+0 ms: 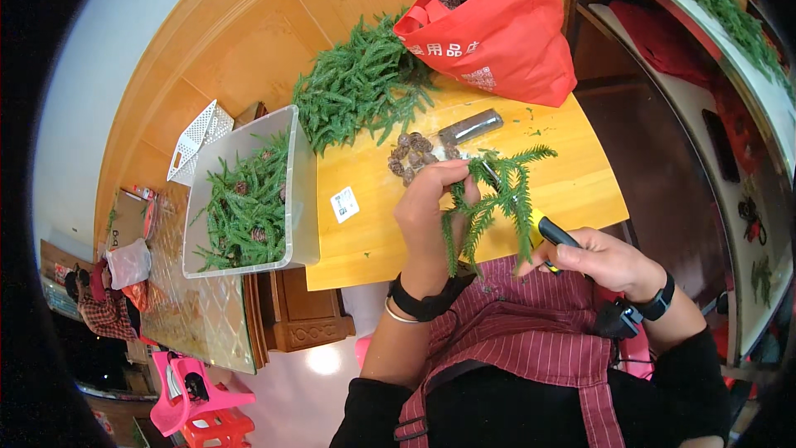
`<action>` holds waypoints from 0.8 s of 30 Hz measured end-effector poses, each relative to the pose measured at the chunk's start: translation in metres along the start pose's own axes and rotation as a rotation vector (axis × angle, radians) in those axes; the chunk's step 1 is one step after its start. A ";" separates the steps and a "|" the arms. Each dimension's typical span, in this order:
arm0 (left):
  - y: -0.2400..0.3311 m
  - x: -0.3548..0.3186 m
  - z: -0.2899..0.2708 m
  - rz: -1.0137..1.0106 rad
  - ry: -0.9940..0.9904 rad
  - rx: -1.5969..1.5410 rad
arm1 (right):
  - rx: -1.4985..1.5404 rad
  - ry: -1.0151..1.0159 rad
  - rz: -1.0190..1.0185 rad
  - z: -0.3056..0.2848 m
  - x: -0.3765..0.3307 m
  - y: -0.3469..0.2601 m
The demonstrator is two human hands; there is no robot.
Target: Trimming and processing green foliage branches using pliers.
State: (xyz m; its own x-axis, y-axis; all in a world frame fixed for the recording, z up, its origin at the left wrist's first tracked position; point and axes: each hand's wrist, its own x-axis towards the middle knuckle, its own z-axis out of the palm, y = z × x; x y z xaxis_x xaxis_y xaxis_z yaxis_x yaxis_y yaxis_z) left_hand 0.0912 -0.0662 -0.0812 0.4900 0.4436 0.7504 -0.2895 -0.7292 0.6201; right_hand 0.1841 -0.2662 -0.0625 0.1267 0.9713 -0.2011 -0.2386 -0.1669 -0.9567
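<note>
Head view: looked down on a yellow table (373, 253).
Left hand (429, 209): closed, pinching the sprig (522, 206).
Right hand (609, 264): gripped the cutters (554, 231), blades among the needles.
Sprig: held up above the table's near part.
Cones (411, 155): lay beyond the left hand, near a tube (473, 127).
Bin (305, 199): stood left, holding greenery (249, 216).

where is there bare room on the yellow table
Front left, between the plastic bin and left hand, around the white label; also the mostly bare right end, between the red bag and right hand. Crowded: the back, with the greenery pile and that bag, and the middle, with pine cones and a packet.
</note>
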 end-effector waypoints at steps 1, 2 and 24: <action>0.002 0.001 -0.001 0.002 -0.011 -0.019 | -0.052 0.004 -0.003 0.000 0.000 -0.001; 0.004 0.001 -0.002 0.004 -0.022 -0.038 | -0.052 0.003 -0.003 0.000 0.000 -0.002; 0.001 -0.003 -0.003 -0.065 -0.039 -0.070 | -0.196 0.090 -0.058 -0.006 0.002 0.011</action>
State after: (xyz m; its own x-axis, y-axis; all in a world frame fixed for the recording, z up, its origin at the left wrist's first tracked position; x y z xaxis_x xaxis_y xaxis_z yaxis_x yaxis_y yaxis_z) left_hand 0.0871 -0.0669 -0.0825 0.5406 0.4672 0.6996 -0.3123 -0.6607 0.6826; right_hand 0.1876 -0.2670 -0.0743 0.2220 0.9629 -0.1538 -0.0382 -0.1490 -0.9881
